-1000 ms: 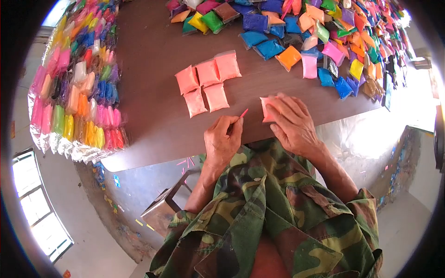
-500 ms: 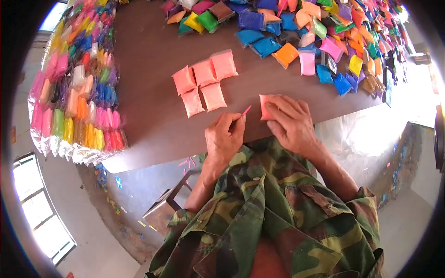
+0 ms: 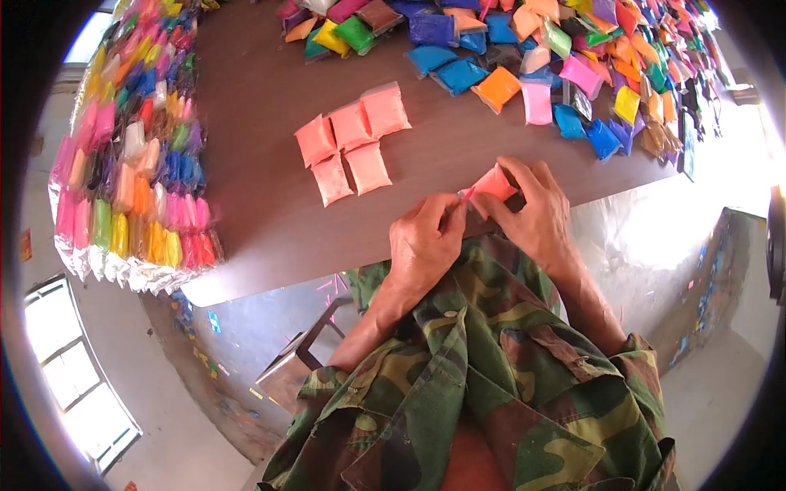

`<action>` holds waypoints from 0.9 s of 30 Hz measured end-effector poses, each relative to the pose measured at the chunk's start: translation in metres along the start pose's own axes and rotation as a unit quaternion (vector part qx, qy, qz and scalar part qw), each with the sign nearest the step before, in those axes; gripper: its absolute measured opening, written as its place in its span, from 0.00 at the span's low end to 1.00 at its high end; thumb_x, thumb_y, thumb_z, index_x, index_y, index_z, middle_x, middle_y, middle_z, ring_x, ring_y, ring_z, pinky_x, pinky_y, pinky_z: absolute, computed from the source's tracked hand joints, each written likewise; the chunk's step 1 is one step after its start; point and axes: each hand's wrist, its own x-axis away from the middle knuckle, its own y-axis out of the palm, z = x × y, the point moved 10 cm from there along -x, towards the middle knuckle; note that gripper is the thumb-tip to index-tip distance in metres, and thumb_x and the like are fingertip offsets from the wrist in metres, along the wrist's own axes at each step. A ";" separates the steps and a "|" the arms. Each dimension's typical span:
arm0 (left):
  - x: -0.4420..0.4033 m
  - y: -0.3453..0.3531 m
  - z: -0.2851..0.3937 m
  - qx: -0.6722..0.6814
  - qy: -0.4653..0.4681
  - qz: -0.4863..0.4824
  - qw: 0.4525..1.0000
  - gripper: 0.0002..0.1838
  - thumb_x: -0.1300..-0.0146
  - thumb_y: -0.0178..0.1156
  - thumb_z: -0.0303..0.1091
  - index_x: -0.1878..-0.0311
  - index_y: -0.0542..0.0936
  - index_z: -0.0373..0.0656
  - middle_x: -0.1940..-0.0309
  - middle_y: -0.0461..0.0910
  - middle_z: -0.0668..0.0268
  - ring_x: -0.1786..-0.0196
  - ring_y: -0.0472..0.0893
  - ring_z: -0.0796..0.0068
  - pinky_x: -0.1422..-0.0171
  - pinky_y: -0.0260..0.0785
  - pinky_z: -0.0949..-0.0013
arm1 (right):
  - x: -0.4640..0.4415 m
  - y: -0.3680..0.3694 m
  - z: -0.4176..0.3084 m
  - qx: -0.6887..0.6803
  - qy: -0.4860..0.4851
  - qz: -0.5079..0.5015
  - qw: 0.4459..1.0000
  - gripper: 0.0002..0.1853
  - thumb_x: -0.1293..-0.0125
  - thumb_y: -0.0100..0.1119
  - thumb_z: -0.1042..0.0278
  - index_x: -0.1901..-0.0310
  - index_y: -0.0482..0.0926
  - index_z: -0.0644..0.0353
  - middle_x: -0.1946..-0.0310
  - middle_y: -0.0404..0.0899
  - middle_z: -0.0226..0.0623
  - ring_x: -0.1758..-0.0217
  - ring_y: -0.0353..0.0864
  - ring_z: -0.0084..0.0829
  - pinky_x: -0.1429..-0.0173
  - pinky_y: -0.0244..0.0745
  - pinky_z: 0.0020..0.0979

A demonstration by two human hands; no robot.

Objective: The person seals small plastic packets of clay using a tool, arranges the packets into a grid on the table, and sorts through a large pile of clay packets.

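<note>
My left hand (image 3: 424, 241) is closed, pinching a thin bright-pink stick (image 3: 467, 195) between thumb and fingertips. The stick meets the near left end of a salmon-pink clear-bagged packet (image 3: 495, 182); whether it goes into the bag I cannot tell. My right hand (image 3: 538, 214) grips that packet from the right, fingers over its far edge and thumb on the near side. Beyond my left hand, several similar salmon-pink packets (image 3: 352, 125) lie flat on the brown table (image 3: 246, 188), in two touching rows.
A large loose heap of multicoloured packets (image 3: 499, 86) covers the far right of the table. Stacked rows of coloured packets (image 3: 131, 176) line the left side. A stool (image 3: 291, 368) stands below the table's near edge, with small scraps on the floor.
My left hand has moved right, bringing the pink stick to the packet. My right hand has tilted the packet and shifted slightly right with it.
</note>
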 end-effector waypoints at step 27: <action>-0.025 0.003 0.004 -0.120 0.002 -0.051 0.991 0.04 0.32 0.73 0.27 0.57 0.87 0.43 0.73 0.86 0.56 0.70 0.88 0.57 0.64 0.79 0.58 | 0.022 -0.006 0.001 -0.059 -0.127 0.085 0.986 0.19 0.41 0.82 0.67 0.47 0.91 0.56 0.53 0.87 0.37 0.57 0.91 0.40 0.55 0.86 0.39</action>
